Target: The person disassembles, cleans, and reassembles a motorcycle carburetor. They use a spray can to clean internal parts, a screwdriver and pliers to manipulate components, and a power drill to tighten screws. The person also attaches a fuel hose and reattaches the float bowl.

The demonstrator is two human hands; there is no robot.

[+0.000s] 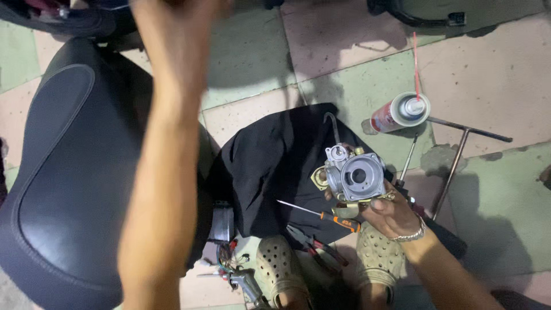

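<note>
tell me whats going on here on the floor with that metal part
A person crouched over a tiled floor holds a small metal carburetor up in the right hand. The left arm is raised, its hand out of view. An orange-handled screwdriver and pliers lie on a black cloth by the feet. A spray can with a red straw and a T-handle wrench are nearby. A black scooter seat sits to the left.

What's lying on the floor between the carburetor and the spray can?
In the head view, a slim screwdriver lies on the floor tiles between the carburetor, held in the right hand, and the spray can.
</note>
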